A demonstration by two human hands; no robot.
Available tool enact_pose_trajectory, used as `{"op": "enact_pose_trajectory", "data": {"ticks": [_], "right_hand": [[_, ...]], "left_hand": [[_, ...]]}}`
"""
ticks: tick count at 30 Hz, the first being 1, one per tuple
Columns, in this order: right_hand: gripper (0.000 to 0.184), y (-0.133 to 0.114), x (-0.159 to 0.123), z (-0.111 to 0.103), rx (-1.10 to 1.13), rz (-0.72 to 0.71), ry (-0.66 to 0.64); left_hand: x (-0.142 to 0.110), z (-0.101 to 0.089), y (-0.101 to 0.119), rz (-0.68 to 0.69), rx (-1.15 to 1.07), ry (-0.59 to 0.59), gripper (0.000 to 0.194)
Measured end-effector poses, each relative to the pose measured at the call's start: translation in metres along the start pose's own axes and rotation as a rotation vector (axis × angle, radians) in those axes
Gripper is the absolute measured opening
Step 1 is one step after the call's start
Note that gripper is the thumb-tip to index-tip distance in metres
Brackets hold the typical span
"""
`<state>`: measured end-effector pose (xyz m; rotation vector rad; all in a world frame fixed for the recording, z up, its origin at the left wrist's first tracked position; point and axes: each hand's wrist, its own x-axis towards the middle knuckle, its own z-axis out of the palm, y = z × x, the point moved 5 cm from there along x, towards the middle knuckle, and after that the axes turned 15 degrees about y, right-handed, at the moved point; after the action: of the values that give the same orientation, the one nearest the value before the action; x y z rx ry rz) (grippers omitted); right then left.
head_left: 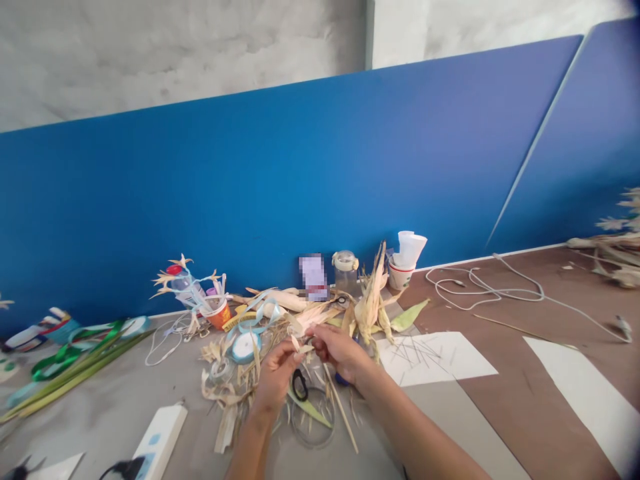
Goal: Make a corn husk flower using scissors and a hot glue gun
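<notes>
A small pale piece of corn husk is pinched between my two hands over the middle of the table. My left hand has its thumb and fingers closed on the lower left of the husk. From the other side, my right hand grips its upper end with bent fingers. Black-handled scissors lie just below, partly hidden, beside a coil of thin wire and a green husk strip. Around the hands spread loose dried husks and a roll of light blue ribbon.
Thin sticks lie on a white sheet to the right. Behind stand a lidded jar, a white paper cup and an orange cup with husk flowers. A power strip is front left. A white cable loops at right.
</notes>
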<state>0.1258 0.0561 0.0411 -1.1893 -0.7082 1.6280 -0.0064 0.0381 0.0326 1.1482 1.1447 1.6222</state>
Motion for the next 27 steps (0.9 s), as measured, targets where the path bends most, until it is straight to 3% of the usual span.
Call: {"op": "enact_pose_trajectory", "data": {"ticks": [4,13,19,27], "right_hand": [[0.017,-0.007,-0.003,0.002,-0.155,-0.189,0.003],[0.019,-0.029,-0.014,-0.005,-0.634,-0.564,0.033],[0.014,-0.043,-0.027,-0.003,-0.791,-0.675,0.102],[0.015,-0.044,-0.032,-0.001,-0.911,-0.618,0.079]], "left_hand": [[0.006,-0.009,-0.008,-0.057,-0.028,0.17,0.024],[0.008,-0.011,-0.009,-0.018,-0.063,0.183,0.02],[0.008,-0.013,-0.011,0.004,-0.008,0.139,0.019],[0.005,-0.003,0.003,0.061,0.0,0.029,0.011]]}}
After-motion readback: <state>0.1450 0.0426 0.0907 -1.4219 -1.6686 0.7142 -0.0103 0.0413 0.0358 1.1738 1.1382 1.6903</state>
